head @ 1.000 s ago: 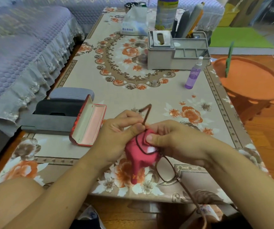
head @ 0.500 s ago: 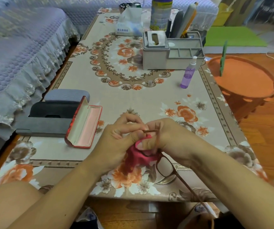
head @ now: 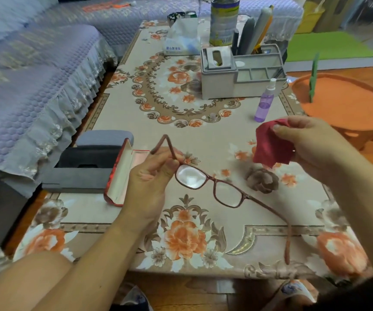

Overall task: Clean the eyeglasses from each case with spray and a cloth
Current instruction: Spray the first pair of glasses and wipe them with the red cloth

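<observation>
My left hand (head: 151,176) pinches the dark-red eyeglasses (head: 212,185) at the hinge of one temple and holds them above the table, lenses facing up, the other temple stretched toward me. Off to the right, my right hand (head: 311,147) grips a red cloth (head: 270,147), apart from the glasses. An open red case (head: 122,176) with a pale pink lining lies on the table just left of my left hand. A purple spray bottle (head: 265,102) stands upright farther back on the right.
Dark grey cases (head: 86,162) are stacked at the table's left edge beside the red case. A grey organiser (head: 235,72) with a tissue slot and pens, a tin (head: 224,21) and a tissue pack (head: 181,39) stand at the back. An orange stool (head: 342,108) is right; a sofa (head: 35,86) left.
My right hand has pulled the red cloth off the lens and moved up and to the right. My left hand now holds the glasses alone, opened out flat.
</observation>
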`<state>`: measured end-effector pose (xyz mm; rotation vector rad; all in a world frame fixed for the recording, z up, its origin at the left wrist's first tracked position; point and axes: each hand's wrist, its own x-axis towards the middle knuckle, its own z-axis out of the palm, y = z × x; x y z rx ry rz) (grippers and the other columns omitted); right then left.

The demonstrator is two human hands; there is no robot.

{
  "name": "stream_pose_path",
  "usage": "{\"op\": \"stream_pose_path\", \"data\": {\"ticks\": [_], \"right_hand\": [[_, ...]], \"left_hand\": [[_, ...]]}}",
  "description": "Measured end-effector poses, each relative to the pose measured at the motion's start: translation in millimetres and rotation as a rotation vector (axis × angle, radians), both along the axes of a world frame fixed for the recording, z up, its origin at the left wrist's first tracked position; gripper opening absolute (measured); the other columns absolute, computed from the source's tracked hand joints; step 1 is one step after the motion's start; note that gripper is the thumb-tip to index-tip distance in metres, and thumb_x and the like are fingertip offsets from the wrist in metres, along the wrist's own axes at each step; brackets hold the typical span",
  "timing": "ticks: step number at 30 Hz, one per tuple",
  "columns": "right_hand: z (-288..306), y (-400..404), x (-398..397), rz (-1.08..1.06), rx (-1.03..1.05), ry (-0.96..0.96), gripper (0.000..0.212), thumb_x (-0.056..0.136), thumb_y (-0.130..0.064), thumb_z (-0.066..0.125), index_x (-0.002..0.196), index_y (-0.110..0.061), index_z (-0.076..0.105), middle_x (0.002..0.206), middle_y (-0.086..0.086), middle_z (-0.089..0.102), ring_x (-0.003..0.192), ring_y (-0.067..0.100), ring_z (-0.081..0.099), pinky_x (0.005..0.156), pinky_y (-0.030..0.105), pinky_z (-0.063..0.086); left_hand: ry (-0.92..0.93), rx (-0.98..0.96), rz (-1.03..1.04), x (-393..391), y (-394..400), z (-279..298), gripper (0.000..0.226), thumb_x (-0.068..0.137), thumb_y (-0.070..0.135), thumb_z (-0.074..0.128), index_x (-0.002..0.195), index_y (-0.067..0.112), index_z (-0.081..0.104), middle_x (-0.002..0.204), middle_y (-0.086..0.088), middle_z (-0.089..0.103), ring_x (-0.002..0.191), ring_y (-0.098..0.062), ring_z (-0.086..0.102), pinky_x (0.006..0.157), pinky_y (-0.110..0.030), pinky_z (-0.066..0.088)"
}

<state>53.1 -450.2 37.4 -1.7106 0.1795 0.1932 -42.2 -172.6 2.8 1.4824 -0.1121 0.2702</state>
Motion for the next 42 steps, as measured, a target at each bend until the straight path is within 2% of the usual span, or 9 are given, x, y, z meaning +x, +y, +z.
{"op": "stream_pose_path", "data": {"ticks": [6,9,16,20,25,31,36,39,42], "right_hand": [[36,19,-30,0.387,0.214,0.053,0.017,0.09,-0.012,0.061,0.104,-0.006,0.069,0.086,0.008,0.071,0.078,0.02,0.068,0.061,0.026,0.055],[48,54,-51,0.634,0.39,0.103,0.014,0.088,-0.004,0.064,0.101,-0.007,0.069,0.085,0.008,0.07,0.072,0.016,0.067,0.06,0.023,0.053],[11,84,-43,0.385,0.058,0.034,0.013,0.092,-0.007,0.069,0.1,-0.015,0.062,0.076,0.002,0.062,0.067,0.018,0.056,0.062,0.036,0.043],[9,80,-49,0.33,-0.176,-0.006,0.028,0.089,-0.021,0.073,0.11,-0.026,0.055,0.115,-0.002,0.06,0.098,0.016,0.063,0.083,0.038,0.053],[21,71,-58,0.384,-0.415,-0.124,0.034,0.082,-0.054,0.07,0.089,-0.02,0.068,0.082,-0.003,0.071,0.073,0.006,0.065,0.069,0.034,0.054],[-2,87,-70,0.662,-0.044,0.058,0.008,0.086,-0.001,0.075,0.085,-0.009,0.075,0.075,0.009,0.073,0.07,0.017,0.068,0.074,0.032,0.057],[-2,79,-69,0.797,0.176,0.226,0.013,0.094,-0.001,0.061,0.094,-0.003,0.074,0.093,0.023,0.07,0.087,0.032,0.066,0.092,0.046,0.054],[-7,81,-70,0.793,0.174,0.204,0.018,0.09,0.013,0.061,0.094,-0.001,0.072,0.08,0.013,0.072,0.074,0.022,0.07,0.076,0.031,0.058],[-10,87,-72,0.738,0.045,0.11,0.025,0.077,-0.002,0.078,0.098,0.008,0.068,0.091,0.027,0.072,0.086,0.041,0.071,0.091,0.052,0.057]], "left_hand": [[0.035,0.088,-0.003,0,-7,-9,0.015,0.089,0.037,0.064,0.09,0.04,0.079,0.099,0.011,0.07,0.105,-0.007,0.065,0.095,-0.02,0.047],[0.114,0.115,-0.015,2,-10,-19,0.014,0.092,0.032,0.069,0.101,0.035,0.08,0.11,0.004,0.074,0.114,-0.027,0.065,0.1,-0.044,0.05],[0.233,-0.132,-0.048,-9,-26,-10,0.026,0.082,0.01,0.068,0.086,0.03,0.083,0.094,-0.001,0.078,0.087,-0.014,0.073,0.072,-0.026,0.059],[0.229,-0.173,0.007,-7,-25,-12,0.022,0.081,0.018,0.067,0.1,0.014,0.08,0.103,-0.013,0.077,0.094,-0.022,0.073,0.077,-0.028,0.06],[0.155,-0.041,0.056,-6,-20,-17,0.03,0.081,0.028,0.07,0.104,0.011,0.078,0.11,-0.014,0.073,0.108,-0.025,0.069,0.094,-0.04,0.057],[-0.007,0.21,0.034,-10,-24,-17,0.013,0.085,0.032,0.075,0.095,0.04,0.08,0.11,0.01,0.065,0.118,-0.026,0.059,0.102,-0.052,0.05],[0.099,0.15,-0.232,-5,0,0,0.02,0.076,0.034,0.075,0.09,0.023,0.083,0.115,0.007,0.064,0.119,-0.021,0.06,0.109,-0.057,0.044],[0.137,0.196,-0.282,-2,4,2,0.023,0.073,0.034,0.078,0.091,0.021,0.083,0.111,0.005,0.065,0.121,-0.02,0.058,0.11,-0.058,0.043],[0.127,0.229,-0.236,-5,-2,-4,0.021,0.072,0.037,0.078,0.088,0.025,0.084,0.108,0.007,0.066,0.12,-0.022,0.059,0.11,-0.056,0.042]]}}
